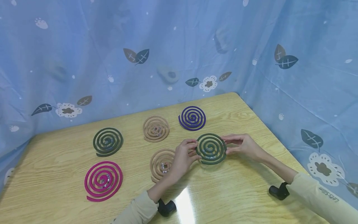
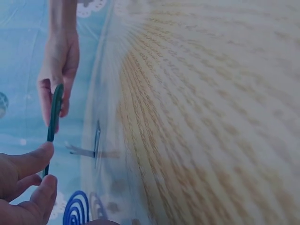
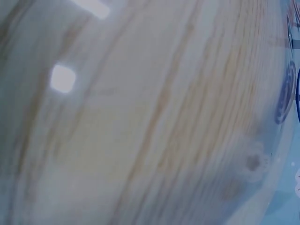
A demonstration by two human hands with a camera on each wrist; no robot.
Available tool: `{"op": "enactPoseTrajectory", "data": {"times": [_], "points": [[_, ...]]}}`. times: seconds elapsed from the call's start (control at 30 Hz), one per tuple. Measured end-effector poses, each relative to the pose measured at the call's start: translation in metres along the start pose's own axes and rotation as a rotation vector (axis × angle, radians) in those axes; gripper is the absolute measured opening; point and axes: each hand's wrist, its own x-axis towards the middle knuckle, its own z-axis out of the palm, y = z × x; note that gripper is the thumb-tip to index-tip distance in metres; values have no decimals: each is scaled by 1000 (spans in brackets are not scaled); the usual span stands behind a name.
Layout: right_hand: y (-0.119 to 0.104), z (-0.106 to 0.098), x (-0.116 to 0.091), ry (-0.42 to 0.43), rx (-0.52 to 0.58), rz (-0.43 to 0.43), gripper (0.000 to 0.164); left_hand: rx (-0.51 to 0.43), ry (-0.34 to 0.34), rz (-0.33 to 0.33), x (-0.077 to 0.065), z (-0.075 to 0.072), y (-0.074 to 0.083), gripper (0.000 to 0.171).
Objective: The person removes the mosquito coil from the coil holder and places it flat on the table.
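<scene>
A dark green mosquito coil (image 1: pixel 210 148) is held between both hands above the table, its spiral facing up toward the head view. My left hand (image 1: pixel 181 160) pinches its left edge between thumb and fingers. On the opposite edge, my right hand (image 1: pixel 244 146) grips it with thumb below and fingers above. In the left wrist view the green coil (image 2: pixel 55 110) appears edge-on between the two hands, and a thin metal stand (image 2: pixel 96 147) shows beyond it, lower on the table side. The right wrist view shows neither hand, mostly tabletop.
On the wooden table (image 1: pixel 237 193) sit a purple coil (image 1: pixel 192 117), two tan coils, one behind (image 1: pixel 155 128) and one partly behind my left hand, another green coil (image 1: pixel 107 142) and a pink coil (image 1: pixel 103 181). Shiny stands show under several. A blue curtain (image 1: pixel 112 40) surrounds the table.
</scene>
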Motion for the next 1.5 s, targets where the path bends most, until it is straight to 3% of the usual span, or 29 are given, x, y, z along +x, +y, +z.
{"op": "enactPoseTrajectory", "data": {"times": [0.67, 0.87, 1.33, 1.5], "points": [[2, -12, -10, 4, 16, -26, 55, -23, -14, 13, 5, 12, 6, 45], [2, -16, -13, 18, 2, -10, 55, -5, -14, 31, 6, 17, 6, 44], [2, -28, -22, 24, -20, 7, 50, -31, -35, 5, 10, 29, 13, 42], [4, -34, -25, -2, 5, 25, 52, 5, -32, 33, 11, 34, 15, 42]]}}
